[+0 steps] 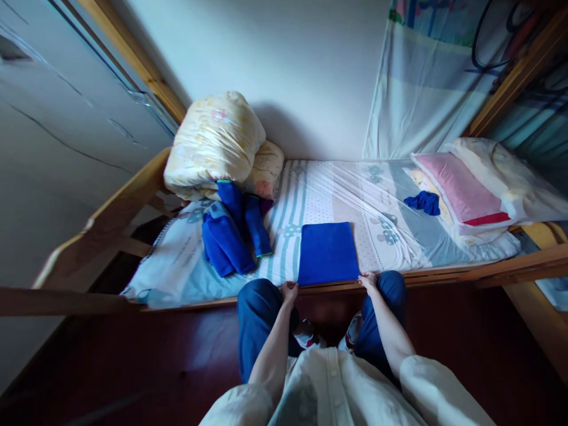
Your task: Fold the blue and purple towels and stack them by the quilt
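Note:
A flat, square-folded blue cloth [328,253] lies at the near edge of the bed, its surface smooth. My left hand [289,292] pinches its near left corner, fingers closed. At the near right corner, my right hand [368,281] grips the edge between thumb and fingers. Left of the cloth rests a rumpled heap of blue clothing [231,236], with green trim on some ends. Farther right, a small crumpled dark blue cloth [423,203] sits on the sheet.
The patterned bed sheet [328,189] is wrinkled toward the right. A bulky cream quilt [215,139] is piled at the left end. Pink and white pillows [461,186] lie at the right. Wooden bed rails [102,219] frame the bed, with a printed curtain [412,100] behind.

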{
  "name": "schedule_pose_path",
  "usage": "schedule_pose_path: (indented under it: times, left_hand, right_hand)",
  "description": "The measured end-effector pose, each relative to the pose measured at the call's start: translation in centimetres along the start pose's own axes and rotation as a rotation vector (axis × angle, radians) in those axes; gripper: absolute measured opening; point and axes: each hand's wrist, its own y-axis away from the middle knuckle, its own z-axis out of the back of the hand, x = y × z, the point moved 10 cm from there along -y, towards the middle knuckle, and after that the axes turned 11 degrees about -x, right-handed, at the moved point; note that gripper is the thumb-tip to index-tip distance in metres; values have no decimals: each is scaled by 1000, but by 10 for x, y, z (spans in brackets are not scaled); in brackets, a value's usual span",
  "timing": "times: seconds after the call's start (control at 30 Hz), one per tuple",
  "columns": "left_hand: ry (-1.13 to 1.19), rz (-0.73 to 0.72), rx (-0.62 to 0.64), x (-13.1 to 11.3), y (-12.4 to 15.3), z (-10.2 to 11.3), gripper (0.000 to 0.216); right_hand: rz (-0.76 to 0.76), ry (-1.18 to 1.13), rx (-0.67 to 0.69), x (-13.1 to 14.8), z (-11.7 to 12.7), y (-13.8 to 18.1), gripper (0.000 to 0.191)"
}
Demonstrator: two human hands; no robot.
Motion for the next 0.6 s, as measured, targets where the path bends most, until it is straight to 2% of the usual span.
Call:
schedule_pose_path:
  times: [0.1,0.23,0.4,0.6]
  left_hand:
    - [-18,83,4,13,3,6,13]
    - [11,116,57,16,9,7,5]
    - [81,106,122,7,11,-2,20]
    - [123,21,132,-11,4,-10,34]
  right_hand:
    - [-44,10,24,-8,0,7,18]
    - [-47,-8,70,-8,2,17,13]
    - [12,-70,128,7,1,22,10]
    - [84,-108,157,22,-6,20,29]
